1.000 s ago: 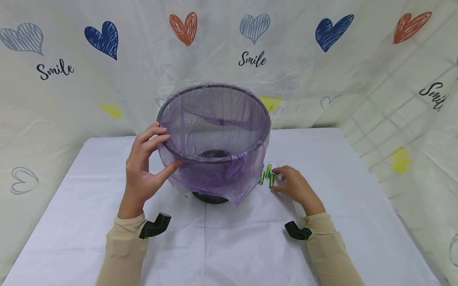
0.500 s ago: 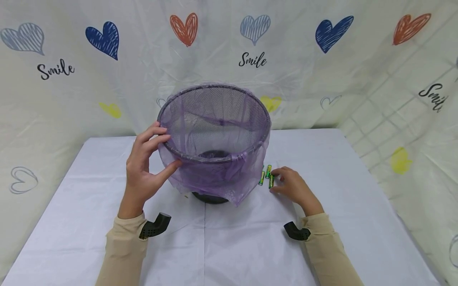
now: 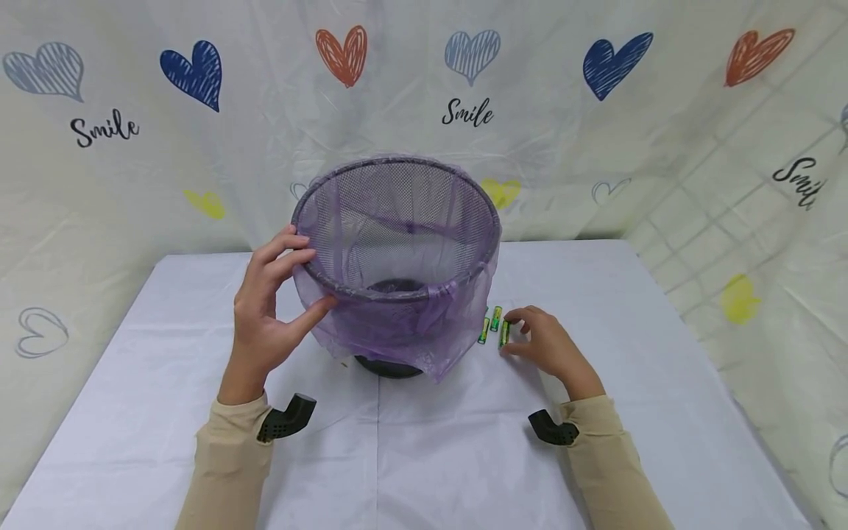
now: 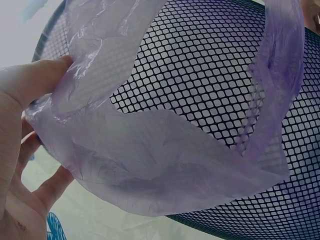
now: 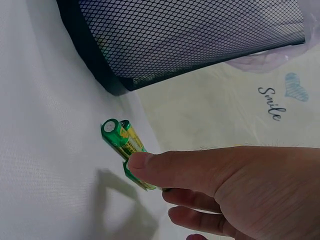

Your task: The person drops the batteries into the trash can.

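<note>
A black mesh wastebasket (image 3: 397,366) lined with a thin purple plastic bag (image 3: 391,324) stands mid-table, its mouth facing me. My left hand (image 3: 268,316) grips the rim at its left side, fingers over the edge and thumb on the bag outside; the left wrist view shows the bag's loose fold (image 4: 150,165) over the mesh. To the basket's right, my right hand (image 3: 546,344) pinches a green-and-yellow battery (image 3: 506,333) between thumb and fingertips, low over the table. Several like batteries (image 3: 496,319) lie just left of it, partly behind the bag.
A white cloth covers the table (image 3: 437,456). Behind it hangs a pale curtain (image 3: 397,125) printed with hearts and "Smile". A tiny brownish bit (image 3: 344,364) lies by the basket's base on the left.
The right hand has shifted slightly right, and the battery between its fingers now stands apart from the others. The left hand and the wastebasket stay put.
</note>
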A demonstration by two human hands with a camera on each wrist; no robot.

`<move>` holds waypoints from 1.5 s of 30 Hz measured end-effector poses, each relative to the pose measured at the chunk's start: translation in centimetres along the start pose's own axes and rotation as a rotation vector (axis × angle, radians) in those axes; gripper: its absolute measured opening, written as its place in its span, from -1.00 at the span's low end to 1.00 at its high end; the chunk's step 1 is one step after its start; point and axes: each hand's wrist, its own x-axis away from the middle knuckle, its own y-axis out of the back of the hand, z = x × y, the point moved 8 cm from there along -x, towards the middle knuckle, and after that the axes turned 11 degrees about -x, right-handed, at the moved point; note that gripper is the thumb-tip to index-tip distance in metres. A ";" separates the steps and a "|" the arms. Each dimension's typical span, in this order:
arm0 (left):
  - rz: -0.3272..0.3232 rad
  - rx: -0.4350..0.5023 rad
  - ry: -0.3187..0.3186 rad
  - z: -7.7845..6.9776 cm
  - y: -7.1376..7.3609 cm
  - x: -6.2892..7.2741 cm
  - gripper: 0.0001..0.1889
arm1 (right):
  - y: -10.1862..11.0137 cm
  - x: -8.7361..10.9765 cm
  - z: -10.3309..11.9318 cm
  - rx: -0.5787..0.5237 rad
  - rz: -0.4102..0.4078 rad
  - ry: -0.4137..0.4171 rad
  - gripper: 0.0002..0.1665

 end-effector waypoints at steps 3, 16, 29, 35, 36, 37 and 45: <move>-0.001 0.001 -0.001 -0.1 0.0 0.0 -0.38 | 0.5 0.1 0.3 -0.007 -0.041 0.025 -0.39; -0.010 -0.002 0.011 -0.3 0.0 -0.1 -0.38 | 2.5 0.5 1.9 -0.029 -0.199 0.126 -0.41; -0.003 0.002 0.017 -0.7 0.0 -0.4 -0.39 | 3.2 0.9 2.9 -0.037 -0.244 0.168 -0.40; -0.001 -0.002 0.026 -0.4 0.0 -0.2 -0.37 | 3.9 1.3 4.0 -0.061 -0.291 0.239 -0.41; -0.002 -0.002 0.027 -0.4 0.0 -0.2 -0.37 | 4.0 1.4 4.2 -0.062 -0.298 0.249 -0.41; -0.004 0.000 0.026 -0.5 0.0 -0.2 -0.38 | 4.0 1.4 4.4 -0.062 -0.303 0.258 -0.41; -0.010 0.003 0.019 -0.6 0.0 -0.3 -0.38 | 4.5 1.8 5.2 -0.046 -0.326 0.285 -0.40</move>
